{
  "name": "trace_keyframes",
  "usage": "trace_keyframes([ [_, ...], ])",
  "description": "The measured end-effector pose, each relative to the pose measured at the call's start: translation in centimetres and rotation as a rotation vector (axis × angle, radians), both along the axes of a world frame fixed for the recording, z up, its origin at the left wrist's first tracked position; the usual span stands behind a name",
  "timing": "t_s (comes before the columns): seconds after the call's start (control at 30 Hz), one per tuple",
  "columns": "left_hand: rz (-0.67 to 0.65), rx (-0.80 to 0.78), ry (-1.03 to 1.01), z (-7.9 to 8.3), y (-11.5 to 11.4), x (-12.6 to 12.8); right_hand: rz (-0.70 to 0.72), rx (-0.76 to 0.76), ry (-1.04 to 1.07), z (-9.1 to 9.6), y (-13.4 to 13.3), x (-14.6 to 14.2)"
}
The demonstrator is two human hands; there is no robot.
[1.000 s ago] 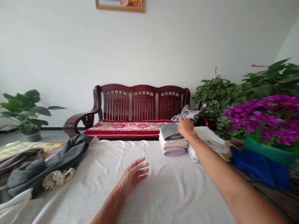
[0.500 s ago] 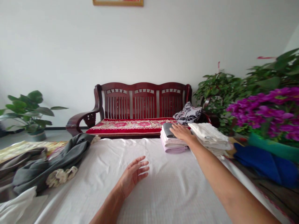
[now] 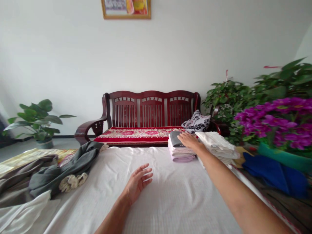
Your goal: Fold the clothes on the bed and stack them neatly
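Observation:
Stretched out to the far right of the table, my right hand (image 3: 188,141) lies flat with fingers extended on a folded grey cloth (image 3: 175,139). That cloth tops a stack of folded white and pale pink cloths (image 3: 181,156). Just right of it is a second pile of folded white cloths (image 3: 216,144), partly behind my right wrist. My left hand (image 3: 138,182) hovers over the white tablecloth (image 3: 175,198), holding nothing, its fingers apart and slightly curled.
Crumpled dark grey clothing (image 3: 63,169) with a cream ruffle (image 3: 73,182) lies at the left, beside white fabric (image 3: 29,211). Blue cloth (image 3: 275,174) and purple flowers (image 3: 282,120) are at the right. A wooden bench (image 3: 149,110) with a patterned cushion (image 3: 197,122) stands behind.
The camera view has tilted up and turned slightly left, showing more of the wall picture. My right hand stays on the grey cloth; my left hand has hardly moved.

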State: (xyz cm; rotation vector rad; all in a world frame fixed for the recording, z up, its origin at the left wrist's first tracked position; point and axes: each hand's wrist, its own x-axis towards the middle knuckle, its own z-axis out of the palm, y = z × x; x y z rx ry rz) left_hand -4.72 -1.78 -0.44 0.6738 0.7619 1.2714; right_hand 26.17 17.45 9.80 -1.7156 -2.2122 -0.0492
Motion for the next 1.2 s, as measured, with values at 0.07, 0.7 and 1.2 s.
trace_keyframes([
  [0.07, 0.031, -0.001, -0.002, -0.1, -0.1, 0.1, -0.047, 0.025, -0.017, 0.5, -1.0, -0.2],
  [0.7, 0.071, 0.254, 0.802, -0.6, -4.6, -9.1, 0.336, 0.128, 0.259, -14.3, -17.5, -9.9],
  [1.2, 0.707, -0.165, 1.883, 3.1, -11.8, -27.5, 0.392, 0.218, 0.22, -15.7, -16.5, -9.5],
])
